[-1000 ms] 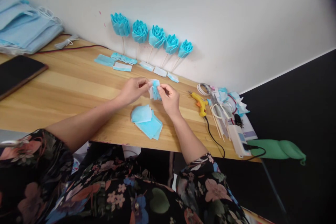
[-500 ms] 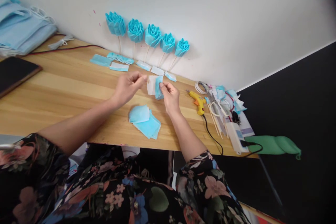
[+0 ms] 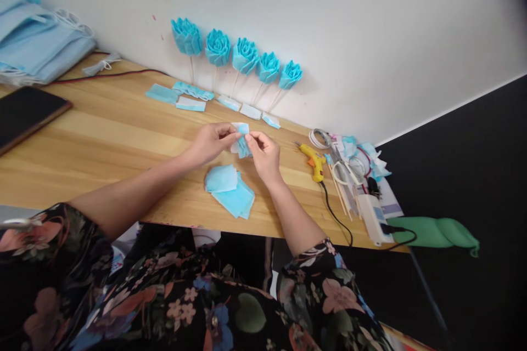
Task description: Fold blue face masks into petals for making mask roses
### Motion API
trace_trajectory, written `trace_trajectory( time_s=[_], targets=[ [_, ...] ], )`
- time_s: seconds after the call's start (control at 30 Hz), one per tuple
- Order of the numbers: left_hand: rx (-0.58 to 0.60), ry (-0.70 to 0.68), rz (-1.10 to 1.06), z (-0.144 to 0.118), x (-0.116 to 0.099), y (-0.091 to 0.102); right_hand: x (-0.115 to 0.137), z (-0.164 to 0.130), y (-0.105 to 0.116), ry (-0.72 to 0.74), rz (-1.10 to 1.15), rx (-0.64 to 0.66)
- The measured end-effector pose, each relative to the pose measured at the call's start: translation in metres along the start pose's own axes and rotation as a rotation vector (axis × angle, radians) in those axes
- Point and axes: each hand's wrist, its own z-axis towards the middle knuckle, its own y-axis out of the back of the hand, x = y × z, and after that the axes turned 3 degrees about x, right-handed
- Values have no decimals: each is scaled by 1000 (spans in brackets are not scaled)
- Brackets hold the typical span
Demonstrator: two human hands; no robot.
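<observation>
Above the middle of the wooden table, my left hand (image 3: 216,140) and my right hand (image 3: 264,154) both pinch a small piece of blue-and-white mask fabric (image 3: 242,145). The piece is partly folded, and fingers cover some of it. Just below, nearer the table's front edge, lies a loose stack of blue fabric pieces (image 3: 233,192). Beyond my hands several blue fabric roses (image 3: 245,56) on thin sticks lean against the wall. At their feet rest folded blue and white strips (image 3: 190,104).
A yellow glue gun (image 3: 315,163) lies right of my hands, its black cord trailing. Beside it are wooden sticks (image 3: 338,189), scissors (image 3: 343,167), a tape roll (image 3: 320,138) and a white power strip (image 3: 373,219). A phone (image 3: 31,115) and a pile of masks (image 3: 45,38) occupy the left side.
My left hand has moved right and now pinches the fabric piece close to my right hand. The piece looks more folded than before. The view has shifted slightly.
</observation>
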Motion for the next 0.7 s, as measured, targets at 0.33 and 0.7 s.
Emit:
trace_trajectory(
  time_s=[0.33,0.7],
  targets=[
    [-74,10,-13,-1,-11,6,0,3,5,-28,42,-30],
    [-27,32,-79,-1,-11,3,3,-1,2,34,-31,26]
  ],
)
